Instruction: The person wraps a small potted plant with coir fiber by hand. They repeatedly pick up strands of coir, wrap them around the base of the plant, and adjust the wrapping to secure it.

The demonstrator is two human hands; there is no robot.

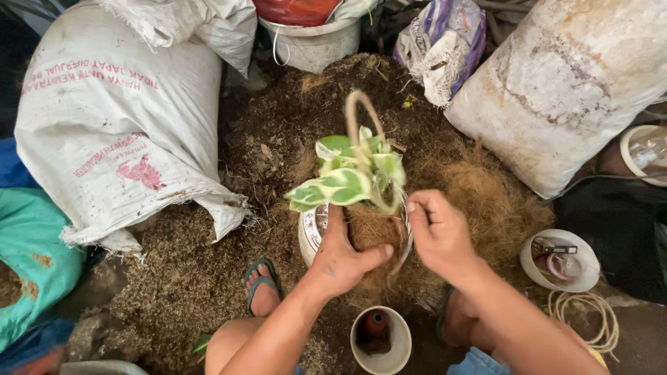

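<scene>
Fibre ball [372, 232]: left hand [340, 257] gripped it; right hand [438, 232] closed beside it, pinching cord [361, 132]. Plant [351, 173] above; cup [381, 340] below.

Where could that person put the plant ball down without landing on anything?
The loose brown mulch between the white sack and the sandalled foot lies bare, as does the heap behind the plant. Near the right hand, small white tubs and coiled cord crowd.

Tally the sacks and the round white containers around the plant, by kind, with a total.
White sacks: 3, a printed sack, a crumpled sack and a stained sack
White bucket: 1
White cups or tubs: 2, a near cup and a tub of small tools
Total: 6
</scene>
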